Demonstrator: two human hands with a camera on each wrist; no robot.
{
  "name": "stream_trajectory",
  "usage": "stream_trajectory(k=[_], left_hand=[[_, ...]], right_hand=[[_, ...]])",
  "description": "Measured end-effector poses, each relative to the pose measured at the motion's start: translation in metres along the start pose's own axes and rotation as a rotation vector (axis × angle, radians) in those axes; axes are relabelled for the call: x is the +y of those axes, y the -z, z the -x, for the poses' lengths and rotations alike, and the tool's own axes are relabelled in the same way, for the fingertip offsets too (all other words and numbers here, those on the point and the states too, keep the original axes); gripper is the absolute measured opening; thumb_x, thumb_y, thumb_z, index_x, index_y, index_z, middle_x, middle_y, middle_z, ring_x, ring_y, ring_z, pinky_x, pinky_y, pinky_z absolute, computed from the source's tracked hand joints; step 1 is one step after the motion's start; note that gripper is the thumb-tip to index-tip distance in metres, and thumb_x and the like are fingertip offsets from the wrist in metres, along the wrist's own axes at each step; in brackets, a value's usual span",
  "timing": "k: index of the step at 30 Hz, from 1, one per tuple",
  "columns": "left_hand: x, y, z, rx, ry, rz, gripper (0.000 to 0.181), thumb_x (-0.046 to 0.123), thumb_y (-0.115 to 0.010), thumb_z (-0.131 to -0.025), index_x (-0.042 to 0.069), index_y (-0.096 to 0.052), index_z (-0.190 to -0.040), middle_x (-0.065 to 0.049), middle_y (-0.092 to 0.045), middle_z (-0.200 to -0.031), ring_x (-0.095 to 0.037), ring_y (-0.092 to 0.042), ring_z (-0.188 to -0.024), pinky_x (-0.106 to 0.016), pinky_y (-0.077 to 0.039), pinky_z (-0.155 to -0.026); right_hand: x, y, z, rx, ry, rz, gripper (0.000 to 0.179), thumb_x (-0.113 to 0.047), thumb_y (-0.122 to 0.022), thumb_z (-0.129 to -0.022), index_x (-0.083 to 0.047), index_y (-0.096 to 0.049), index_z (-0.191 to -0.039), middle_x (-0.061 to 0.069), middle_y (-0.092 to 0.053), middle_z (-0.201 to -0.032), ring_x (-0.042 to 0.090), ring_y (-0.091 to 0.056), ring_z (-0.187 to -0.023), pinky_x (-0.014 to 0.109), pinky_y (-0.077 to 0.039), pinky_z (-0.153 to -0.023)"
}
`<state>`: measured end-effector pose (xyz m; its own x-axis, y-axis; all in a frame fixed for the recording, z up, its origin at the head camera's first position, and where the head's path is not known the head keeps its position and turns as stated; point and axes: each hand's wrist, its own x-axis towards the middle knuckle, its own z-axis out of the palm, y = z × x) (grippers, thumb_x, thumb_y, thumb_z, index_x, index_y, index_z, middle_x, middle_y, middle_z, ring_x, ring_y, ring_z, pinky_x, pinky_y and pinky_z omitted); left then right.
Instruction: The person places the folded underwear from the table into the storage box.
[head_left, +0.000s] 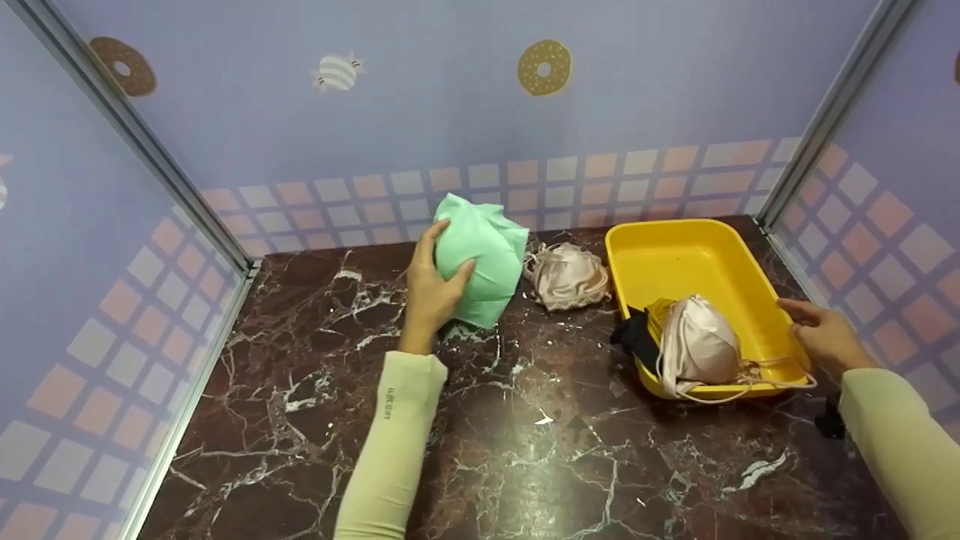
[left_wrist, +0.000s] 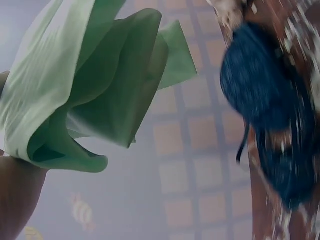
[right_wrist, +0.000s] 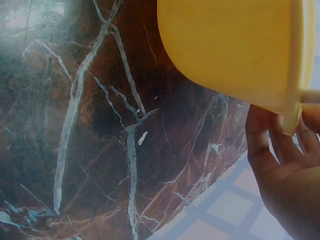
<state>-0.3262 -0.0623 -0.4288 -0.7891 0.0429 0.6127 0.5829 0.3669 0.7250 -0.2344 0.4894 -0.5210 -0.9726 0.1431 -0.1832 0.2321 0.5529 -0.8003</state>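
I see the left hand (head_left: 435,289) pinching a soft mint-green fabric piece (head_left: 486,255) at the frame's centre, perhaps to keep it bunched; well apart, towards the right, the right hand (head_left: 825,336) grips the rectangular yellow plastic tray (head_left: 667,259), probably to steady it.

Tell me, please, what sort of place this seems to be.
Probably a small work booth: patterned wall panels meet at metal corner strips around a dark, marbled work surface.
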Motion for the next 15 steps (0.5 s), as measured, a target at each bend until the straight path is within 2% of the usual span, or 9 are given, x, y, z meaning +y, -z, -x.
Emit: stream_trajectory(k=[3, 10, 15], left_hand=[[0.005, -0.019, -0.002, -0.001, 0.001, 0.042, 0.064, 0.011, -0.075, -0.080, 0.009, -0.045, -0.137, -0.012, -0.048, -0.136, -0.023, -0.046, -0.120, -0.039, -0.038, -0.096], [0.017, -0.061, -0.005, -0.040, 0.061, 0.109, 0.064, 0.010, -0.075, -0.079, 0.012, -0.046, -0.136, -0.011, -0.047, -0.136, -0.023, -0.048, -0.116, -0.038, -0.041, -0.093], [0.028, -0.091, -0.008, -0.079, 0.058, 0.096, 0.064, 0.011, -0.075, -0.080, 0.012, -0.045, -0.136, -0.011, -0.048, -0.133, -0.023, -0.050, -0.114, -0.036, -0.044, -0.090]], right_hand=[[0.001, 0.000, 0.000, 0.014, 0.000, -0.002, 0.055, -0.002, -0.039, -0.094, 0.000, -0.027, -0.147, 0.034, -0.032, -0.141, 0.045, -0.040, -0.119, 0.011, -0.044, -0.067], [0.001, 0.001, 0.000, 0.011, -0.008, -0.008, 0.055, -0.001, -0.039, -0.093, 0.000, -0.027, -0.147, 0.033, -0.032, -0.141, 0.043, -0.040, -0.118, 0.011, -0.044, -0.068], [0.000, 0.002, 0.002, 0.011, 0.004, -0.004, 0.055, -0.001, -0.039, -0.093, 0.000, -0.028, -0.147, 0.033, -0.033, -0.141, 0.044, -0.040, -0.119, 0.011, -0.043, -0.070]])
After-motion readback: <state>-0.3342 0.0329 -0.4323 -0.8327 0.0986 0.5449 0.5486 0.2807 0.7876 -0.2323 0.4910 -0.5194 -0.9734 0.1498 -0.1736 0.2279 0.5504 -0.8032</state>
